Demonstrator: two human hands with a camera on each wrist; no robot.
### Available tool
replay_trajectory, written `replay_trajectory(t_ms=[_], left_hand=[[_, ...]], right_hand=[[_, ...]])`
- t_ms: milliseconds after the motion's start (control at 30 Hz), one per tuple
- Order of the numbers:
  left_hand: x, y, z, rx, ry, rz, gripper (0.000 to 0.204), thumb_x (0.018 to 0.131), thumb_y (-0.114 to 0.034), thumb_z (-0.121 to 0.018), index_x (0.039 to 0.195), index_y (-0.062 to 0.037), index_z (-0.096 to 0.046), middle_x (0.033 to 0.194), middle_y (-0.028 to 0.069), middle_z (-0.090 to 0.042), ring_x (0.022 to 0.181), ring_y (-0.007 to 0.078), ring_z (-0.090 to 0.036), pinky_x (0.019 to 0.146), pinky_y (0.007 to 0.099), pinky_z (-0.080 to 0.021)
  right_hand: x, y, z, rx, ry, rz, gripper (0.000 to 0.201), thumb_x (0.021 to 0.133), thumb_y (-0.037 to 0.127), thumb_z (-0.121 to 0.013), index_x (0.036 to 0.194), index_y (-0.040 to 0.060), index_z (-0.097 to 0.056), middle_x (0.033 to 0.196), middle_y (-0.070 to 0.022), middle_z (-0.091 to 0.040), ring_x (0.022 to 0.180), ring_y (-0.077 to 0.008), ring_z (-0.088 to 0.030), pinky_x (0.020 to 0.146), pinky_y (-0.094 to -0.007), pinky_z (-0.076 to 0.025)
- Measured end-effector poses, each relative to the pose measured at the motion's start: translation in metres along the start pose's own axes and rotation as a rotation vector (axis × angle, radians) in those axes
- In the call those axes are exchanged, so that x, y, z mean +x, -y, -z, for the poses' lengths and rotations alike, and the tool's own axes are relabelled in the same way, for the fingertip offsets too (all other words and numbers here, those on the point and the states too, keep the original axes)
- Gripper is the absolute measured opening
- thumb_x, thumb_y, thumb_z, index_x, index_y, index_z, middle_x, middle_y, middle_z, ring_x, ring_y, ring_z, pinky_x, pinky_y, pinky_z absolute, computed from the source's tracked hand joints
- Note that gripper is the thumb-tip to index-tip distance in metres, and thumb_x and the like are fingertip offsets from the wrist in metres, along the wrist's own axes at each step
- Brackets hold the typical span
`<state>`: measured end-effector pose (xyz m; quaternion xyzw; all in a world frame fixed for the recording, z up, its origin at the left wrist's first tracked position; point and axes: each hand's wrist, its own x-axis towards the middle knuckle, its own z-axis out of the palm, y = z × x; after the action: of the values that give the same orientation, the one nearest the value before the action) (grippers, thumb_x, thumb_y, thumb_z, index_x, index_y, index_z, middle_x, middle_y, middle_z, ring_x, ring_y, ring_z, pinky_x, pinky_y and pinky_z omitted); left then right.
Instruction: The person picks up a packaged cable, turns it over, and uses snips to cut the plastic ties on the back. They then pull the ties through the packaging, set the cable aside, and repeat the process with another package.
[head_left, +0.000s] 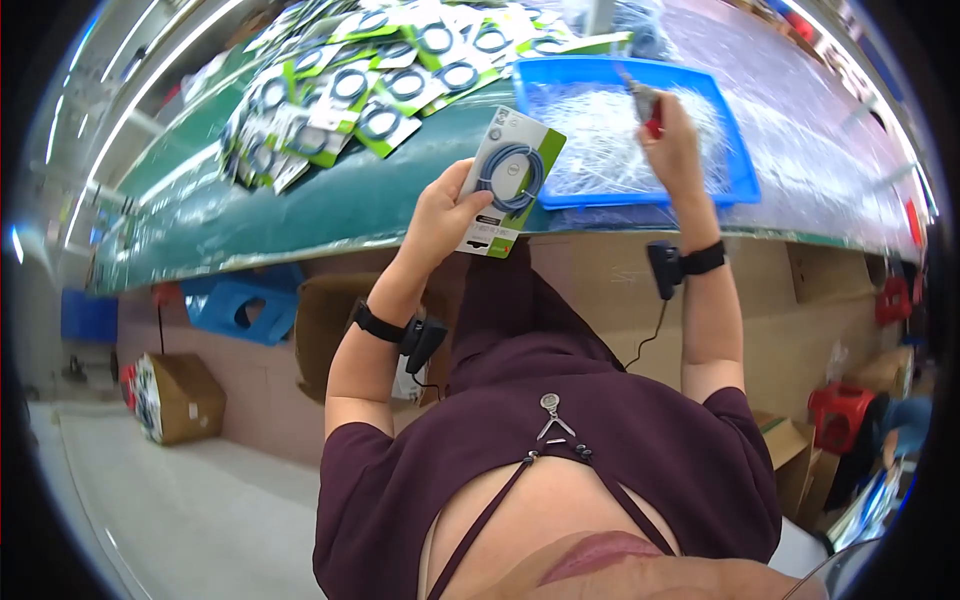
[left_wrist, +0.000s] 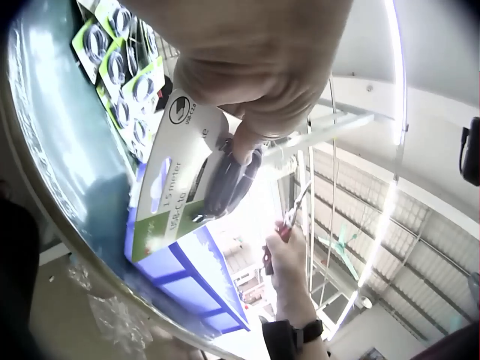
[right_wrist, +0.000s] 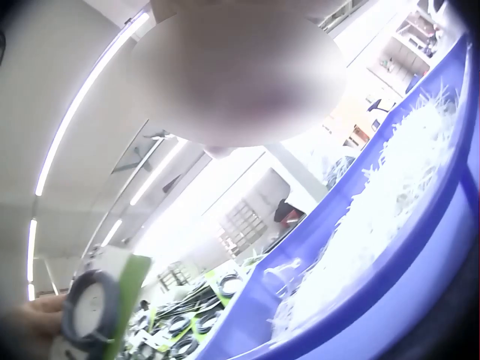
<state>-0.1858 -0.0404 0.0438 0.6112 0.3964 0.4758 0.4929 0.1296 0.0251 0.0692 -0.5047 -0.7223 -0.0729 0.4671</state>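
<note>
In the head view, my left hand (head_left: 440,215) grips a white-and-green retail card (head_left: 497,222) along its left side, thumb across the front. A coiled blue-grey cable (head_left: 532,185) is fastened to that card. The left wrist view has USB-C lettering and a hang hole on the card (left_wrist: 169,169). My right hand (head_left: 672,145) holds red-handled pliers (head_left: 645,100), metal jaws pointing away, above a blue tray (head_left: 742,165). White plastic strips (head_left: 590,140) fill the tray. The pliers and card are apart. A blurred part of the right hand covers the top of the right wrist view.
Many carded cables (head_left: 405,85) lie heaped on the green tabletop (head_left: 330,215), left of the tray. Clear plastic sheeting (head_left: 800,130) covers the right side. Below the table edge are a cardboard box (head_left: 185,400), a blue stool (head_left: 240,310) and a red stool (head_left: 838,415).
</note>
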Motion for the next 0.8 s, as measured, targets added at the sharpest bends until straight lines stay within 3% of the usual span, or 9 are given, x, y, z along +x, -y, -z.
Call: replay_trajectory(t_ms=[200,267,333,367,433,500,600,667,800], left_hand=[[-0.117,0.000,0.092,0.255,-0.475,-0.037,0.032,0.089,-0.003,-0.060,0.121,-0.0004,-0.055,0.101,0.0042,-0.064,0.093,0.0085,-0.056,0.083,0.0245,-0.045],[-0.166,0.012,0.117,0.128,-0.691,0.012,0.032,0.090,-0.007,-0.059,0.121,-0.0001,-0.055,0.102,0.0048,-0.063,0.093,0.0111,-0.057,0.084,0.0267,-0.045],[-0.224,0.044,0.151,0.487,-0.795,0.088,0.035,0.091,-0.009,-0.059,0.123,0.0003,-0.052,0.106,0.0086,-0.064,0.096,0.0180,-0.060,0.087,0.0294,-0.045],[-0.251,0.062,0.162,0.491,-0.818,0.099,0.035,0.091,-0.009,-0.059,0.123,0.0003,-0.052,0.106,0.0086,-0.064,0.096,0.0180,-0.060,0.087,0.0294,-0.045],[-0.291,0.094,0.171,0.774,-0.818,0.583,0.037,0.091,-0.005,-0.058,0.127,0.0006,-0.050,0.116,0.0112,-0.062,0.107,0.0199,-0.059,0.090,0.0280,-0.046],[-0.300,0.113,0.166,0.949,-0.882,0.490,0.037,0.091,-0.008,-0.060,0.127,0.0004,-0.050,0.115,0.0126,-0.063,0.106,0.0233,-0.060,0.090,0.0298,-0.047],[-0.270,0.115,0.168,1.293,-0.981,0.272,0.039,0.092,-0.015,-0.062,0.126,-0.0001,-0.051,0.113,0.0153,-0.064,0.104,0.0302,-0.062,0.088,0.0334,-0.049],[-0.205,0.072,0.168,0.746,-1.004,-0.012,0.040,0.092,-0.021,-0.063,0.125,-0.0002,-0.052,0.114,0.0152,-0.063,0.099,0.0283,-0.065,0.084,0.0331,-0.052],[-0.070,0.043,0.171,0.468,-0.635,0.006,0.036,0.098,-0.023,-0.056,0.124,0.0006,-0.055,0.105,0.0112,-0.067,0.088,0.0146,-0.067,0.073,0.0260,-0.054]], right_hand=[[-0.018,-0.057,0.012,-0.077,0.210,-0.297,0.029,0.087,0.025,-0.068,0.104,0.0022,-0.061,0.082,-0.0091,-0.061,0.072,-0.0230,-0.057,0.068,-0.0351,-0.048],[-0.030,-0.048,0.018,0.478,0.148,-0.626,0.038,0.089,0.028,-0.068,0.117,0.0042,-0.059,0.086,-0.0044,-0.058,0.081,-0.0200,-0.060,0.073,-0.0359,-0.051],[-0.044,-0.059,0.015,1.101,0.026,-0.776,0.058,0.089,0.039,-0.067,0.133,0.0073,-0.049,0.099,-0.0039,-0.058,0.095,-0.0201,-0.057,0.086,-0.0424,-0.050],[-0.047,-0.054,0.014,1.112,0.051,-0.774,0.058,0.089,0.039,-0.067,0.133,0.0073,-0.049,0.099,-0.0039,-0.058,0.095,-0.0201,-0.057,0.086,-0.0424,-0.050],[-0.053,-0.044,0.017,1.355,0.010,-0.819,0.066,0.088,0.045,-0.065,0.137,0.0068,-0.043,0.106,-0.0063,-0.055,0.102,-0.0202,-0.054,0.092,-0.0487,-0.047],[-0.057,-0.042,0.021,1.478,-0.022,-0.835,0.070,0.088,0.048,-0.064,0.139,0.0066,-0.040,0.109,-0.0076,-0.054,0.106,-0.0202,-0.053,0.095,-0.0518,-0.046],[-0.064,-0.045,0.020,1.661,0.144,-0.749,0.073,0.088,0.050,-0.062,0.141,0.0061,-0.037,0.116,-0.0099,-0.052,0.109,-0.0222,-0.052,0.102,-0.0529,-0.040],[-0.069,-0.046,0.019,1.625,0.135,-0.764,0.072,0.089,0.050,-0.061,0.141,0.0054,-0.038,0.116,-0.0097,-0.052,0.109,-0.0222,-0.052,0.101,-0.0531,-0.041],[-0.071,-0.042,0.012,1.572,0.105,-0.824,0.069,0.091,0.049,-0.059,0.139,0.0041,-0.039,0.114,-0.0096,-0.052,0.108,-0.0224,-0.052,0.098,-0.0536,-0.043]])
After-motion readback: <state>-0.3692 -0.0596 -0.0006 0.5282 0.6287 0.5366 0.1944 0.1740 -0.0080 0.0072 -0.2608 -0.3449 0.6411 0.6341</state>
